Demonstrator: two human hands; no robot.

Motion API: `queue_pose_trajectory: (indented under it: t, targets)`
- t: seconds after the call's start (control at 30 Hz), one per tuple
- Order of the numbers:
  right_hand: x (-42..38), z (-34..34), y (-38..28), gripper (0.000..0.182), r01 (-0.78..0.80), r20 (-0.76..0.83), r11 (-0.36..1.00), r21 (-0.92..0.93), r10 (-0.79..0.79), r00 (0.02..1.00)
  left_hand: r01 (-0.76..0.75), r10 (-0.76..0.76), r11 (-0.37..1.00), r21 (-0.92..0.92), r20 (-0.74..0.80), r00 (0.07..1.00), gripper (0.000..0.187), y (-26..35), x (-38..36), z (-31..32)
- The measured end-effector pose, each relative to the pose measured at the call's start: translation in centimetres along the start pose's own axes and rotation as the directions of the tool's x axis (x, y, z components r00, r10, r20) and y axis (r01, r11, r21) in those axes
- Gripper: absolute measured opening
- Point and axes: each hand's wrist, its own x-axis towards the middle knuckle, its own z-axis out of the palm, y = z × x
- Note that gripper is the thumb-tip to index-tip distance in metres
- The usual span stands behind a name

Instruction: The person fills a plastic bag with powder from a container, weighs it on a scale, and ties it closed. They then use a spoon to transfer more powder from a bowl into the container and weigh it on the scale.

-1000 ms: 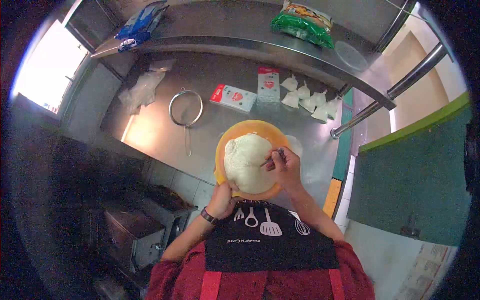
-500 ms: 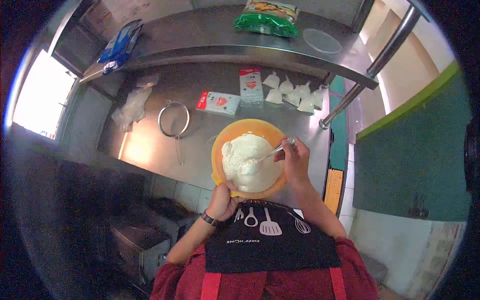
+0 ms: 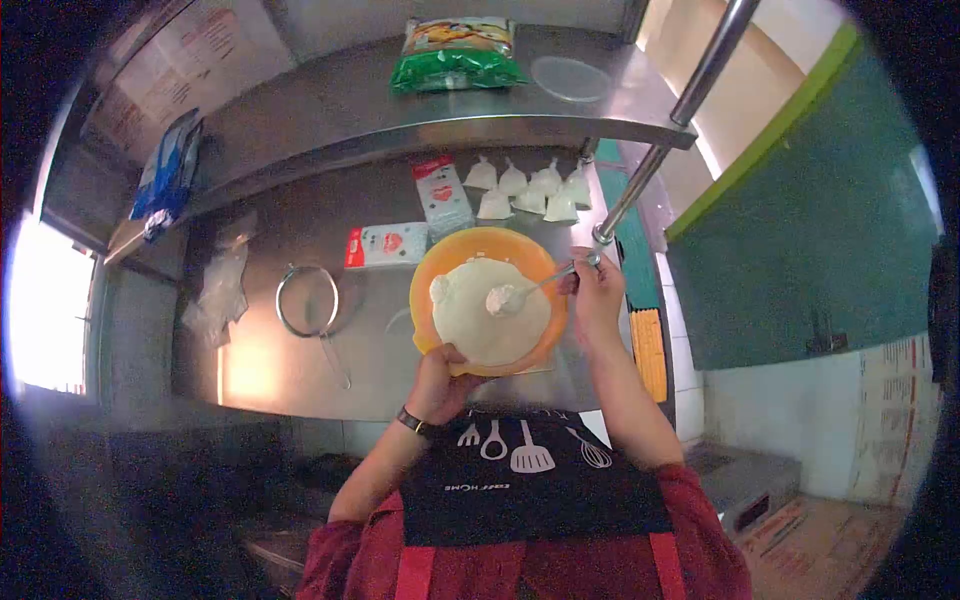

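An orange bowl (image 3: pixel 424 322) holds a wide heap of white, flour-like powder (image 3: pixel 480 340). My left hand (image 3: pixel 439 384) grips the bowl's near-left rim, with the thumb over the edge. In my right hand (image 3: pixel 597 290), at the bowl's right side, is a metal spoon (image 3: pixel 547 281). Its handle slants down to the left, and its head carries a clump of the powder above the heap. Behind the bowl are red-and-white packs (image 3: pixel 386 245) of what look like plastic bags, and several small tied bags of white powder (image 3: pixel 530 193).
A round strainer (image 3: pixel 281 302) lies on the steel table (image 3: pixel 380 370) to the left, near crumpled clear plastic (image 3: pixel 217 295). Above the table runs a steel shelf (image 3: pixel 330 130) with a green packet (image 3: pixel 456 68), a blue packet (image 3: pixel 167 175) and a clear lid (image 3: pixel 570 80). A metal post (image 3: pixel 640 190) stands right.
The spoon has come up out of the powder with a clump on it, and the heap looks flatter. My left hand still grips the rim. The whole view has shifted.
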Motion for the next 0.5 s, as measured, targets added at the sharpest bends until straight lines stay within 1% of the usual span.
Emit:
queue_pose_trajectory:
  t: [0.03, 0.13, 0.17, 0.23, 0.37, 0.47, 0.5]
  targets:
    - [-0.1, -0.2, 0.3, 0.017, 0.005, -0.023, 1.000, -0.002, -0.005, 1.000, 0.031, -0.031, 1.000, -0.001, -0.032, 0.999, 0.051, 0.2, 0.1, -0.3]
    - [-0.4, 0.1, 0.3, 0.017, 0.010, -0.057, 1.000, 0.021, -0.009, 0.998, 0.053, -0.055, 0.996, 0.071, 0.022, 0.998, 0.049, 1.1, 0.1, -1.1]
    - [-0.6, 0.3, 0.1, 0.017, -0.011, -0.079, 0.999, 0.042, 0.014, 0.997, 0.055, -0.058, 0.996, 0.075, 0.030, 0.998, 0.049, 1.2, 0.2, -1.1]
    - [-0.9, 0.6, -0.2, 0.017, -0.025, -0.106, 0.997, 0.070, 0.033, 0.994, -0.002, 0.006, 0.990, 0.138, -0.029, 1.000, 0.047, 1.5, 0.1, -1.2]
    - [-1.0, 0.6, 0.4, 0.017, 0.002, -0.102, 0.999, 0.046, 0.002, 0.995, -0.008, 0.008, 0.993, 0.114, 0.002, 1.000, 0.046, 1.8, -0.1, -1.6]
    - [-1.4, 1.1, 0.1, 0.017, 0.016, -0.102, 0.999, 0.032, -0.013, 0.995, -0.008, 0.014, 0.990, 0.143, -0.036, 0.999, 0.048, 2.0, -0.4, -1.4]
    - [-1.7, 1.5, -0.2, 0.016, 0.022, -0.106, 0.999, 0.025, -0.019, 0.994, -0.021, 0.024, 0.994, 0.110, -0.027, 0.999, 0.049, 1.9, -0.6, -1.3]
